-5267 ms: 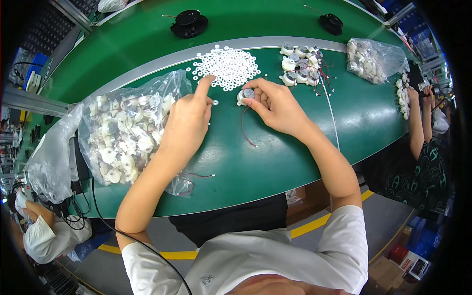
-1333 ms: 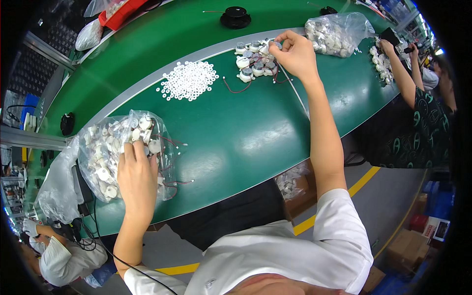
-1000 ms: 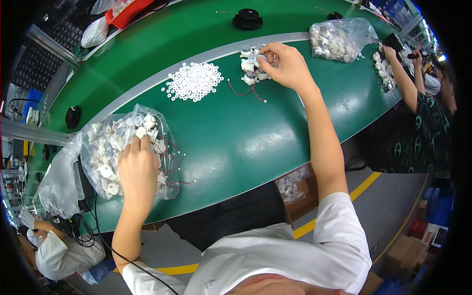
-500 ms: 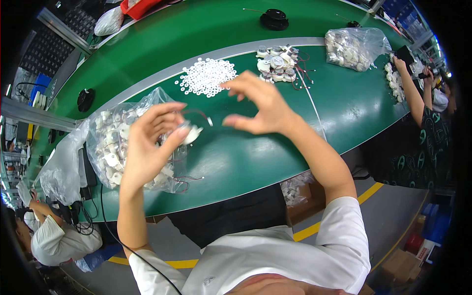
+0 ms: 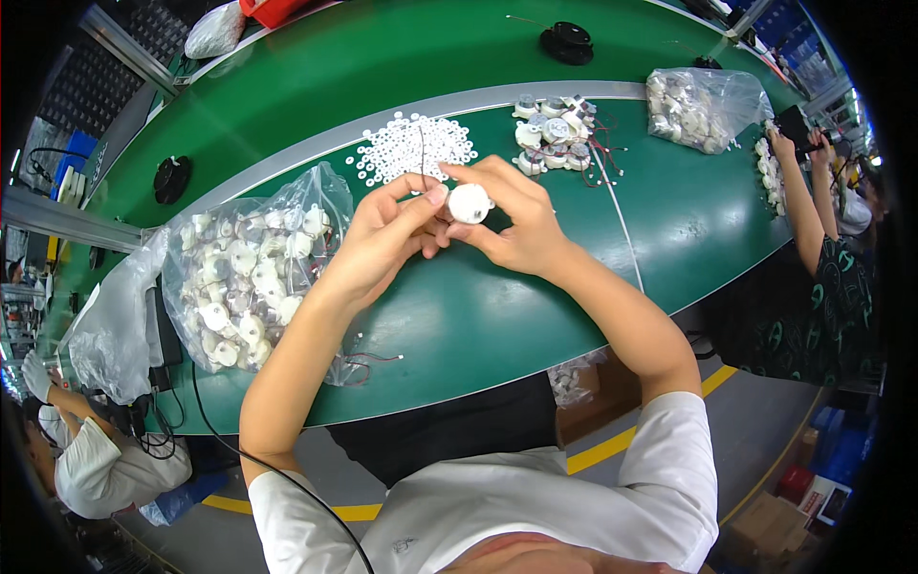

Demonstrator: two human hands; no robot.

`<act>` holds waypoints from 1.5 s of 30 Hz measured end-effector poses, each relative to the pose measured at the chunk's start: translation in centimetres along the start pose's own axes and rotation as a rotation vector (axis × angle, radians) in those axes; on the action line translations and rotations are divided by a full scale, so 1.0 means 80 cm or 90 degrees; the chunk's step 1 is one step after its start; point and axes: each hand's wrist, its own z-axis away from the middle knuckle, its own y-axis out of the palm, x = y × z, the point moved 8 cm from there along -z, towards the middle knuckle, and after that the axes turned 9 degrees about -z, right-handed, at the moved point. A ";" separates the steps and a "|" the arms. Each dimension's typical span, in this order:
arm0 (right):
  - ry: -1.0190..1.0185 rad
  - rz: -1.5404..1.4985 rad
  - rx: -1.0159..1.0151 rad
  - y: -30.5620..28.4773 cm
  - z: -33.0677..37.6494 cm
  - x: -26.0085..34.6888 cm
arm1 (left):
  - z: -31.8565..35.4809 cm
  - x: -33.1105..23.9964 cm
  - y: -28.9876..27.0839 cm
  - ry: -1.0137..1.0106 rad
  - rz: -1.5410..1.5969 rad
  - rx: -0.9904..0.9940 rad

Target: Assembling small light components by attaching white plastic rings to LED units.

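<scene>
Above the middle of the green bench, a small round white part (image 5: 469, 204) with a dark spot on its face is between my two hands. My right hand (image 5: 524, 222) grips it between thumb and fingers. My left hand (image 5: 382, 234) is pinched close at its left side, and a thin dark wire (image 5: 423, 158) rises from those fingertips. Just beyond lies a loose pile of small white rings (image 5: 413, 145). To the right of the pile, similar white wired parts (image 5: 555, 134) stand grouped together. By my left forearm, a clear plastic bag (image 5: 251, 273) holds many such parts.
Another filled bag (image 5: 703, 107) lies at the far right, near a person's arms (image 5: 808, 191). Round black devices (image 5: 568, 43) sit on the green strip behind the grey rail (image 5: 488, 100). A black cable (image 5: 239, 442) crosses my left upper arm. Loose wires (image 5: 373, 358) poke from the near bag.
My left hand has moved right and away from the bag, bringing the white part to my right hand. My right hand, open before, has closed on it.
</scene>
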 end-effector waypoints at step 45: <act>0.431 -0.038 0.072 -0.008 0.026 -0.099 | 0.015 -0.019 0.004 0.308 -0.738 -0.114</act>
